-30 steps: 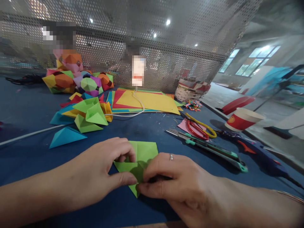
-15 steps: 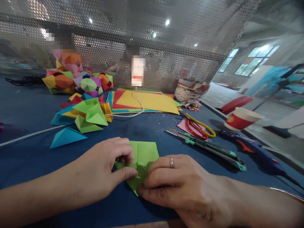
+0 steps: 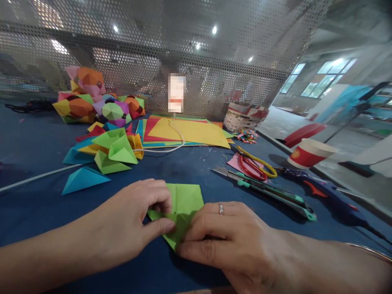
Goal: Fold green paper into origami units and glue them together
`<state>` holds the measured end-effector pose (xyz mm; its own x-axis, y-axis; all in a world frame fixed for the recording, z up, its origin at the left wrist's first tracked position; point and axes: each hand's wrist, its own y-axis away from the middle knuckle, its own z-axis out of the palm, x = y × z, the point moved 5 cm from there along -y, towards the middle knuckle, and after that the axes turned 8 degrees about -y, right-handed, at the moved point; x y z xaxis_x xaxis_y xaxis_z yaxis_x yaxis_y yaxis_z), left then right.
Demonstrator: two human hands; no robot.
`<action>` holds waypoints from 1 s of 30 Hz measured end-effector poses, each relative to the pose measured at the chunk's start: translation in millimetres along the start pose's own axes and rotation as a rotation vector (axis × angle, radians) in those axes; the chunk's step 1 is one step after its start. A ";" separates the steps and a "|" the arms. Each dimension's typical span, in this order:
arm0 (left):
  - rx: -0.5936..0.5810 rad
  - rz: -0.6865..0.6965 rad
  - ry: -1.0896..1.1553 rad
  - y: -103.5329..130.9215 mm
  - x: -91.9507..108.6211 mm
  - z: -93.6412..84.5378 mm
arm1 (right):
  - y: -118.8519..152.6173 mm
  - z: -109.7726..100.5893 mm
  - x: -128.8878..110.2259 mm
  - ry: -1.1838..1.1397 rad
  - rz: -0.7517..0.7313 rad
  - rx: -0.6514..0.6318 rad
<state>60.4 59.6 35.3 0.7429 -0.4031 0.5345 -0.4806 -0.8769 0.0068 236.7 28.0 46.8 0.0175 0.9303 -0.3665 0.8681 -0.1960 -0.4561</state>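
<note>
A creased piece of green paper (image 3: 185, 200) lies on the dark blue table (image 3: 128, 273) at the lower middle, its bottom narrowing to a point. On its left edge rests my left hand (image 3: 147, 216), fingers curled and thumb on the paper. My right hand (image 3: 226, 237), with a ring on one finger, pinches the paper's lower right edge between thumb and fingers. The hands are a little apart, with the paper between them. Folded green pieces (image 3: 114, 149) and a blue folded piece (image 3: 84, 179) lie further left.
Finished paper balls (image 3: 113, 110) sit at the back left, beside stacked coloured sheets (image 3: 196, 132). To the right are a utility knife (image 3: 266, 190), red and yellow scissors (image 3: 254, 165), a glue gun (image 3: 330, 200), a paper cup (image 3: 309, 153) and a round basket (image 3: 245, 116).
The whole view has shifted slightly. Both hands keep nearly the same hold on the green paper.
</note>
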 end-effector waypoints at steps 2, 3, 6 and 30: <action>-0.006 -0.001 0.008 0.2 -0.3 0.9 | -0.1 -0.8 -0.3 0.002 0.027 -0.012; -0.006 -0.004 0.012 0.3 -0.7 1.2 | -0.1 -1.0 -0.1 -0.003 0.035 -0.015; -0.010 -0.012 0.009 0.6 -2.0 2.3 | -0.5 0.7 1.8 0.007 0.058 -0.055; 0.061 -0.104 -0.145 0.7 -28.7 -22.4 | -5.0 8.2 2.4 0.101 0.120 -0.274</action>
<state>28.3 76.3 38.9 0.8486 -0.3387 0.4064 -0.3716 -0.9284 0.0023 228.3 28.7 41.5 0.1651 0.9345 -0.3153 0.9581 -0.2279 -0.1737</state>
